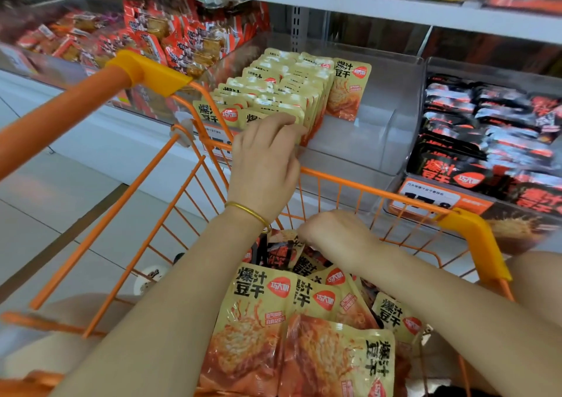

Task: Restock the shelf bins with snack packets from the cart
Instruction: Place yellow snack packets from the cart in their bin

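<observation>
Up front, three bins sit side by side on the shelf (365,4). The left one holds red packets (182,40), the clear middle bin (380,116) holds yellow packets (273,92), and the right one holds black packets (486,129). The yellow packets stand upright in two tight rows, too closely packed to count. One single packet (349,89) stands alone just beside them on the right, face forward. It reads "爆汁豆干" in bold black, with a red badge whose white writing is too small to be sure of. The same four characters show on the front black packet. An orange price tag (425,199) under the black bin is partly hidden by the cart (380,191); only a final ".8" is plain. The left hand (264,159), wearing one gold bracelet (248,211), reaches over the cart's rim. Its grip is curled narrow over the top edges of the front yellow packets. The right hand (337,238) points down into the cart among loose packets (258,320). Its fingers are hidden, so I cannot tell its grip. At least five of these lie face up, printed "爆汁豆干", with a few dark ones behind.
</observation>
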`<move>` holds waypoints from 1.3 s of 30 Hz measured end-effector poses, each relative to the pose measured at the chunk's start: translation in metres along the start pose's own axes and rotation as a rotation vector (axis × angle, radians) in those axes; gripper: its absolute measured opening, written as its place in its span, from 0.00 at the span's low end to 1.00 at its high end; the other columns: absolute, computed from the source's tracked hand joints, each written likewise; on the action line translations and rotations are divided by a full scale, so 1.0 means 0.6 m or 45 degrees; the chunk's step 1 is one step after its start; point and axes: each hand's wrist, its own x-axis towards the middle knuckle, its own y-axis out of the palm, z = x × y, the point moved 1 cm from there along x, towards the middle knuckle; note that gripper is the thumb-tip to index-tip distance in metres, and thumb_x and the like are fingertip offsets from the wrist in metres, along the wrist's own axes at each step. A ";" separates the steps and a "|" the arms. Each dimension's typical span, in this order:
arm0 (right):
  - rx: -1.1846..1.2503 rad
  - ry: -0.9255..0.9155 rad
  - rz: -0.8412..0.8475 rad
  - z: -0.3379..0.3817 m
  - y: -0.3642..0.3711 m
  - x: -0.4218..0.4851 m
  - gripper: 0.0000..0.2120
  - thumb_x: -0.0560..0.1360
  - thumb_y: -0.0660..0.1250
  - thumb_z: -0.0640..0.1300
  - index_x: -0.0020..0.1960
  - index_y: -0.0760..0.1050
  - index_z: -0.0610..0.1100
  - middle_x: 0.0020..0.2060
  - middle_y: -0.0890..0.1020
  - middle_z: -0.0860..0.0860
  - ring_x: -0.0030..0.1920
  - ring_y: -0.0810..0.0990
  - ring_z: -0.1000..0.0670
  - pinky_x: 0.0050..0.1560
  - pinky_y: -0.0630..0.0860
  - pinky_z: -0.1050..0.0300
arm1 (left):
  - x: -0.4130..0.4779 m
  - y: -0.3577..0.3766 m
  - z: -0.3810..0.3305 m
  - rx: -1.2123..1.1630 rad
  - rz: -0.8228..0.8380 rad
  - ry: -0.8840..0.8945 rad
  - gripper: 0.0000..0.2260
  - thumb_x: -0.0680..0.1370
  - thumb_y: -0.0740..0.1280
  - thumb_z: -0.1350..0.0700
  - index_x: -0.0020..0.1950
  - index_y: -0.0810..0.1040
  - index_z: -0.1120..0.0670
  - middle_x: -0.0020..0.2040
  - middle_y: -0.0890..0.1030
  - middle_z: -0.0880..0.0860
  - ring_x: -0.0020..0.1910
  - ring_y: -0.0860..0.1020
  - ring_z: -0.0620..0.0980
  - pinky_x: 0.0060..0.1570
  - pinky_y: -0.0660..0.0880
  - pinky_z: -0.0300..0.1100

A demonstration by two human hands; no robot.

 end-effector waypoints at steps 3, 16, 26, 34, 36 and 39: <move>0.028 0.001 -0.038 -0.008 -0.039 -0.024 0.18 0.56 0.70 0.31 0.32 0.63 0.45 0.25 0.58 0.52 0.24 0.59 0.50 0.24 0.47 0.61 | 0.004 -0.005 -0.004 -0.049 -0.033 0.011 0.15 0.72 0.58 0.62 0.56 0.78 0.57 0.56 0.78 0.55 0.55 0.73 0.57 0.52 0.68 0.50; 1.419 0.145 -0.637 -0.098 -0.134 -0.076 0.08 0.71 0.66 0.33 0.42 0.77 0.46 0.38 0.84 0.54 0.40 0.83 0.57 0.40 0.78 0.64 | 0.006 -0.001 -0.045 -0.733 0.364 -0.148 0.20 0.76 0.55 0.45 0.60 0.78 0.52 0.52 0.78 0.43 0.54 0.74 0.43 0.54 0.69 0.33; 2.327 0.663 -0.511 -0.098 -0.164 -0.008 0.23 0.80 0.52 0.56 0.61 0.73 0.40 0.51 0.82 0.41 0.45 0.82 0.45 0.47 0.81 0.48 | 0.086 -0.021 -0.027 -0.916 0.073 -0.741 0.12 0.78 0.64 0.58 0.35 0.74 0.58 0.27 0.70 0.51 0.25 0.66 0.42 0.27 0.65 0.34; 1.889 1.315 -0.986 -0.193 -0.145 0.123 0.12 0.75 0.63 0.33 0.58 0.70 0.41 0.48 0.79 0.45 0.45 0.81 0.46 0.35 0.80 0.51 | 0.114 0.035 0.008 -0.121 0.106 -0.197 0.13 0.77 0.60 0.53 0.58 0.77 0.56 0.57 0.78 0.54 0.59 0.73 0.55 0.62 0.68 0.50; 1.704 1.506 -1.072 -0.232 -0.123 0.155 0.09 0.75 0.63 0.34 0.54 0.69 0.38 0.48 0.78 0.47 0.49 0.79 0.48 0.38 0.76 0.57 | 0.096 0.058 0.023 0.159 0.274 -0.065 0.16 0.76 0.58 0.51 0.60 0.76 0.54 0.64 0.75 0.54 0.67 0.69 0.56 0.68 0.59 0.56; 1.620 1.663 -1.010 -0.276 -0.086 0.183 0.09 0.77 0.62 0.36 0.40 0.65 0.41 0.42 0.73 0.48 0.40 0.73 0.55 0.26 0.66 0.66 | 0.080 0.077 0.036 0.321 0.355 -0.012 0.21 0.76 0.52 0.48 0.62 0.77 0.55 0.66 0.74 0.55 0.68 0.67 0.57 0.68 0.51 0.55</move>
